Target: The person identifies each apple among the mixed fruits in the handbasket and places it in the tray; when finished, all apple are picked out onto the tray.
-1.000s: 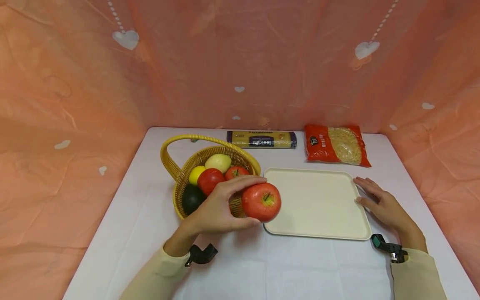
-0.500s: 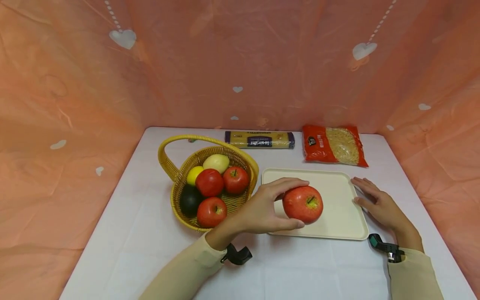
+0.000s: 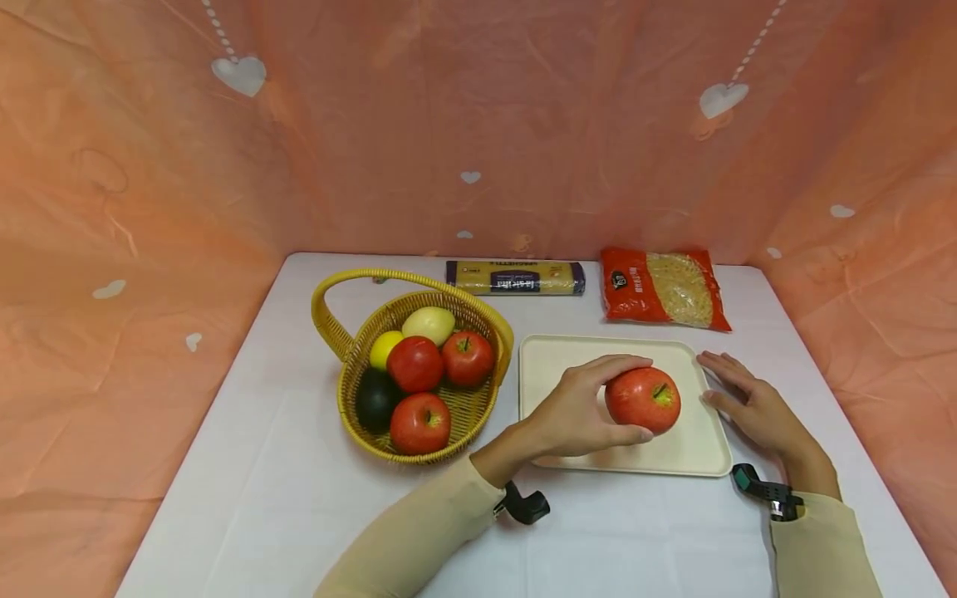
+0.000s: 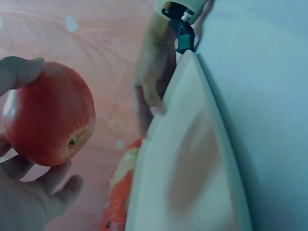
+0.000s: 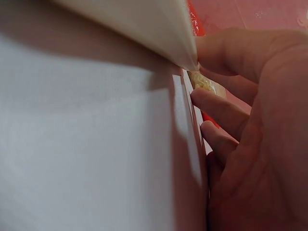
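Observation:
My left hand point(image 3: 581, 411) holds a red apple point(image 3: 643, 400) between thumb and fingers, over the right half of a cream tray point(image 3: 553, 365). In the left wrist view the apple point(image 4: 53, 115) is clear of the tray point(image 4: 185, 159), which bears a shadow. At the tray's right edge lies my right hand point(image 3: 763, 413), its fingers extended and its thumb at the rim. The right wrist view has that thumb point(image 5: 226, 50) against the tray's corner point(image 5: 168, 43). Left of the tray stands a yellow wicker basket point(image 3: 345, 415) with an upright handle.
Inside the basket are several fruits, among them red apples point(image 3: 421, 423), a yellow fruit point(image 3: 385, 349), a pale green one point(image 3: 429, 325) and a dark one point(image 3: 377, 400). Behind the tray lie a spaghetti pack point(image 3: 516, 278) and a red pasta bag point(image 3: 664, 288).
My left hand has carried the apple rightward from beside the basket to over the tray. The right hand has stayed at the tray's edge. The head view has shifted slightly.

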A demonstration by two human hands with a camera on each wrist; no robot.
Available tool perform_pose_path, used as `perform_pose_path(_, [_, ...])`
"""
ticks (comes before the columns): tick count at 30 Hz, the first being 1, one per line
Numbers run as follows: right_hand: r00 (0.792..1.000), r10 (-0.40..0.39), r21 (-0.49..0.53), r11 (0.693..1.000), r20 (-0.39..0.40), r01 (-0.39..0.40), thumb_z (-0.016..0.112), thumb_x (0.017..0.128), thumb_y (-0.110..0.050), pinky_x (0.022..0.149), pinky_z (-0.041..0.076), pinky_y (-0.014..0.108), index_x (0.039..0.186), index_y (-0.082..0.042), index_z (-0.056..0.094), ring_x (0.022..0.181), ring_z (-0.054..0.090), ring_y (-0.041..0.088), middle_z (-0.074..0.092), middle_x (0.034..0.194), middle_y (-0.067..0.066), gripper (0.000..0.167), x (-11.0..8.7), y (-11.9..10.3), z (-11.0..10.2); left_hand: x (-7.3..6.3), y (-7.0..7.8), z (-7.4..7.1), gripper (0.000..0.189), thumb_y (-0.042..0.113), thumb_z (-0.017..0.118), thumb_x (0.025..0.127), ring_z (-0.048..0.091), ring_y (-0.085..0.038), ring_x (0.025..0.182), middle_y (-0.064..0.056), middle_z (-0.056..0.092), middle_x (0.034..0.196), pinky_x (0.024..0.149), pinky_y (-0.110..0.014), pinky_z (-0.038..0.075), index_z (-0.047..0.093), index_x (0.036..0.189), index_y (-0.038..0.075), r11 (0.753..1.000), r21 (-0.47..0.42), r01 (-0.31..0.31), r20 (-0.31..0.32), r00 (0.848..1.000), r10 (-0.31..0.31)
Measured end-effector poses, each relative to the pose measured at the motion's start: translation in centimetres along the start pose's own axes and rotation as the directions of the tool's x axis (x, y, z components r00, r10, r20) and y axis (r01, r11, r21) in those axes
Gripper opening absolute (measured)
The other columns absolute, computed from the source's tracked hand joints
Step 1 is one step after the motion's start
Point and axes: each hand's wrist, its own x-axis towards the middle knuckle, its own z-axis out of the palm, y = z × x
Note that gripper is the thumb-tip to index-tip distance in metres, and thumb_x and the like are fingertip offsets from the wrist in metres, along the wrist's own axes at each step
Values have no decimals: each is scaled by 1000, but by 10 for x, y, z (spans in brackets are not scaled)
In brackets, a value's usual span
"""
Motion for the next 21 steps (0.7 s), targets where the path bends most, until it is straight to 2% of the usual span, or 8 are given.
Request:
perform_pose_path(5, [1000, 3, -11, 1000, -1, -3, 64, 111, -36, 119, 5, 90, 173, -17, 33, 168, -1, 53, 14, 181, 26, 72, 0, -1, 1, 17, -8, 13, 78, 24, 94, 86, 63, -10, 137, 1, 64, 156, 110, -18, 50, 59, 156, 19, 993, 36, 115, 2, 993, -115])
perform_pose_path(8, [1000, 13, -6, 1000, 3, -13, 63, 111, -37, 118, 4, 90, 174, -19, 32, 168, -2, 52, 13, 181, 25, 72, 0, -1, 0, 28, -13, 20, 80, 28, 93, 87, 62, -11, 138, 3, 62, 158, 111, -21, 51, 57, 158, 22, 980, 80, 183, 0, 983, -183])
perform_pose_path(12, [1000, 9, -1, 1000, 0, -9, 63, 111, -37, 118, 4, 91, 173, -17, 32, 168, -2, 52, 14, 181, 26, 72, -1, -1, -1, 42, -21, 29, 80, 27, 93, 88, 61, -11, 138, 4, 62, 158, 113, -23, 51, 57, 159, 23, 964, 83, 251, -2, 968, -252])
perform_pose_path(15, [1000, -8, 4, 1000, -10, 8, 64, 111, -35, 119, 5, 90, 172, -15, 34, 168, 0, 53, 16, 181, 26, 71, -2, -1, 0, 51, -27, 36, 80, 25, 93, 87, 62, -10, 136, 5, 62, 158, 113, -22, 50, 57, 159, 24, 958, 60, 281, 5, 960, -281])
perform_pose_path(21, [998, -52, 32, 998, -32, 54, 66, 110, -30, 121, 4, 88, 170, -12, 39, 168, 1, 51, 22, 179, 26, 68, -2, 0, 2, 65, -39, 49, 79, 23, 93, 89, 62, -10, 134, 3, 63, 156, 113, -21, 50, 56, 159, 22, 955, 53, 291, 28, 956, -292])
